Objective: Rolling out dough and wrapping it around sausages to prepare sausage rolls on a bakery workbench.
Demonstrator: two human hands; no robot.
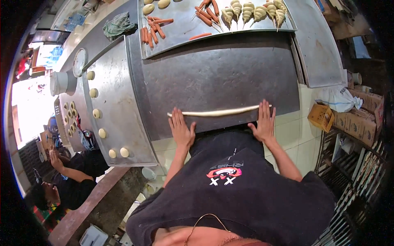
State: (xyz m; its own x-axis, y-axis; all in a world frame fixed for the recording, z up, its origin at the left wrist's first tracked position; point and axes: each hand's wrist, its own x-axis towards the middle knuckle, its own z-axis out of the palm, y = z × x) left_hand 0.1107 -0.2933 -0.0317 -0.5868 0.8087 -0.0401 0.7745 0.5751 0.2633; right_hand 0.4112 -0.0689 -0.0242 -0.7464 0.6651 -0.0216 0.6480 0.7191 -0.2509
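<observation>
A long, thin rope of dough [221, 112] lies crosswise near the front edge of the dark work table [217, 74]. It is thicker in the middle and tapers at both ends. My left hand [182, 129] rests flat over its left end, fingers stretched forward and thumb out. Over the right end lies my right hand [264, 123], also flat with its fingers extended. Short tips of dough show just past the outer fingers of each hand. Neither hand grips anything.
A metal tray [176, 41] across the table holds sausages [152, 30] and dough-wrapped sausages on sticks [248, 12]. Dough balls [96, 113] sit on another tray [117, 90] at left, near a crumpled cloth [119, 26]. A co-worker [78, 176] is at far left; cardboard boxes [357, 125] stand right.
</observation>
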